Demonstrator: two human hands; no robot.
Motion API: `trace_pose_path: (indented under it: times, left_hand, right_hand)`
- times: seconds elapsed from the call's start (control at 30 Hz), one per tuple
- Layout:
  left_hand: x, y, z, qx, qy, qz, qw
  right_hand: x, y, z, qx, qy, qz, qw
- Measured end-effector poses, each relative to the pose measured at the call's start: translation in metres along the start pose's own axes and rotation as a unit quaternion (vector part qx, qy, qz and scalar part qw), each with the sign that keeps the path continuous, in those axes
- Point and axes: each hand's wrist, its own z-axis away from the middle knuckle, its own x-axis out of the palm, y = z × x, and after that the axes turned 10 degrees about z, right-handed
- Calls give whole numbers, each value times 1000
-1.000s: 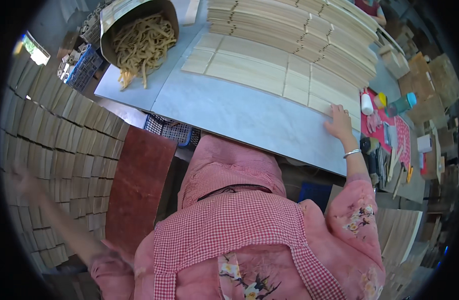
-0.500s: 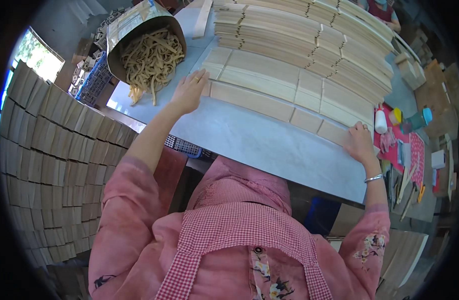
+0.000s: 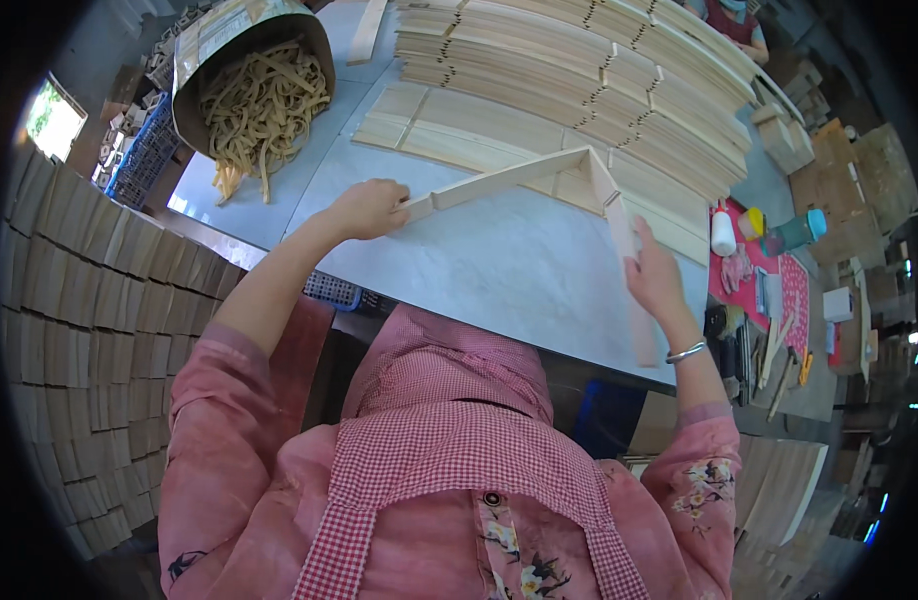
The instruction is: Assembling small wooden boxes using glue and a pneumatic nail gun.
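Observation:
A long pale wooden strip (image 3: 509,178) with cross grooves stands bent on its edge above the pale tabletop (image 3: 479,270). It makes a sharp corner at the far middle and a slighter bend near its left end. My left hand (image 3: 371,208) is closed round that left end. My right hand (image 3: 659,272) grips the section running toward me, its thumb and fingers at the outer side; part of the grip is hidden. Just behind lie flat grooved strips (image 3: 459,130), partly covered by the bent one.
High stacks of grooved strips (image 3: 539,80) fill the table's far side. A bag of tan bands (image 3: 264,105) lies at the left. Bottles (image 3: 794,232) and tools stand at the right. Wooden pieces (image 3: 109,300) are piled at far left. Another person (image 3: 739,25) is at the far right.
The front strip lay flat with both hands at its ends. Now it is lifted on edge and bent at its grooves; my right hand has come inward, and my left hand is lower.

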Motion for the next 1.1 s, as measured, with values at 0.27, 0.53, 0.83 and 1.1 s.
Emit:
trace_pose_path:
  times: [0.27, 0.53, 0.83, 1.1]
  left_hand:
    - [6, 2, -5, 45, 18, 187, 981]
    - [28, -4, 5, 0, 42, 396, 917]
    - [24, 0, 12, 12, 9, 381, 925]
    - [26, -4, 11, 22, -27, 413, 910]
  right_hand:
    - [-16, -88, 13, -138, -65, -138, 979]
    - [-9, -148, 28, -329, 165, -59, 928]
    - [29, -142, 28, -253, 102, -177, 945]
    - [31, -145, 29, -239, 83, -172, 952]
